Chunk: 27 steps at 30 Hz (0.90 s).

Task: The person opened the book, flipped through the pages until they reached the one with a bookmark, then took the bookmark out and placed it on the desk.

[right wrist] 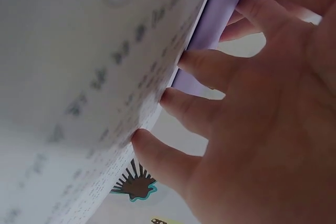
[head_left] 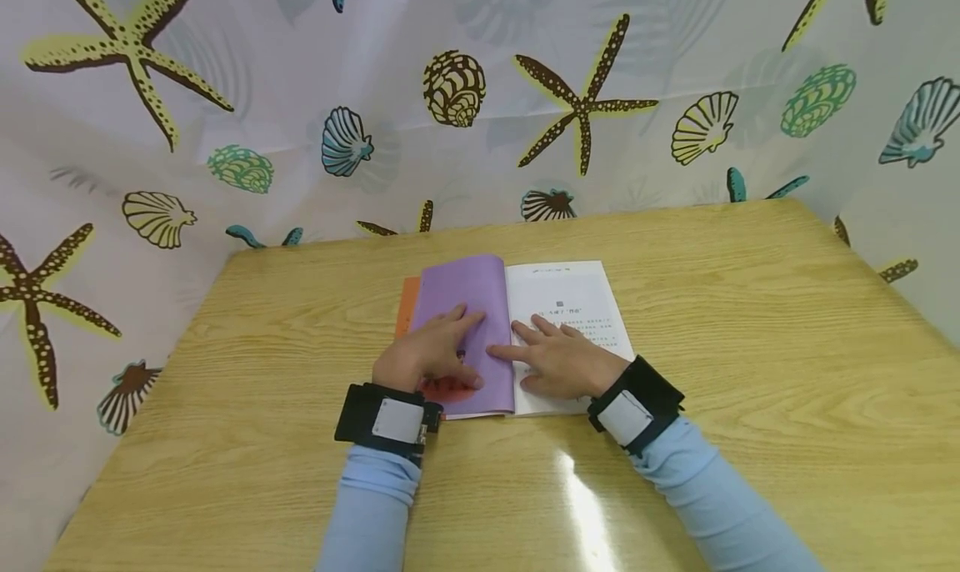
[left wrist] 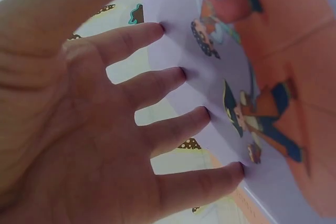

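An open book (head_left: pixel 465 284) lies on the wooden table, with a purple illustrated page on the left and a white page of printed text (head_left: pixel 558 284) on the right. My left hand (head_left: pixel 431 351) rests on the purple page, its fingers spread. In the left wrist view its fingertips (left wrist: pixel 199 116) press the page beside drawn figures on a red-orange area. The right hand (head_left: pixel 562 359) lies across the printed page, fingers spread, one of them reaching over the centre fold. Seen from the right wrist, fingertips (right wrist: pixel 168 98) touch the paper near that fold. Part of the text is hidden under this hand.
An orange flap or cover edge (head_left: pixel 407 305) sticks out at the book's left. Behind the wooden table (head_left: pixel 750 322) hangs a white cloth (head_left: pixel 285 80) printed with starfish and shells. Both wrists wear black straps, and the sleeves are light blue.
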Each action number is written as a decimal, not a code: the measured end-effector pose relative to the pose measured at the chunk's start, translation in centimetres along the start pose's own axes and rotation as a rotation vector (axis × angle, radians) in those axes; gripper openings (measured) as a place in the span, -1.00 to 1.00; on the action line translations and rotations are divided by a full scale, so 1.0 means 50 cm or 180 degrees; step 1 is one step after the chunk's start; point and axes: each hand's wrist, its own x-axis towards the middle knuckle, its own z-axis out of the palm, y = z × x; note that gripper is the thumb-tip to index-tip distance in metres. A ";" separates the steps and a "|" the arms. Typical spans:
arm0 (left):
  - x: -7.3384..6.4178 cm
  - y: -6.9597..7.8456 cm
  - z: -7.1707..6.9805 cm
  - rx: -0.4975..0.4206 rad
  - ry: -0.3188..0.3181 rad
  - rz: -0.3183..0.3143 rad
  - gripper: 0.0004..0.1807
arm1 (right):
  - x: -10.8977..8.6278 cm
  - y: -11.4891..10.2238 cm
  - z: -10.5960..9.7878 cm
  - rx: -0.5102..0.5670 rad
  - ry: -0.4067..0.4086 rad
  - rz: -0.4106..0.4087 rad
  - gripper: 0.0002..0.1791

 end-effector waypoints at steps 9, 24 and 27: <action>-0.002 -0.001 0.003 -0.0009 0.0006 -0.0006 0.04 | -0.007 0.025 -0.014 0.0045 -0.0037 0.0298 -0.27; -0.002 -0.007 0.001 -0.0130 -0.0010 0.0051 0.03 | -0.068 0.156 -0.049 0.0734 0.0006 0.1222 -0.23; -0.004 -0.010 -0.002 -0.0151 -0.0025 0.0079 0.03 | -0.071 0.162 -0.050 0.0769 0.0037 0.1231 -0.22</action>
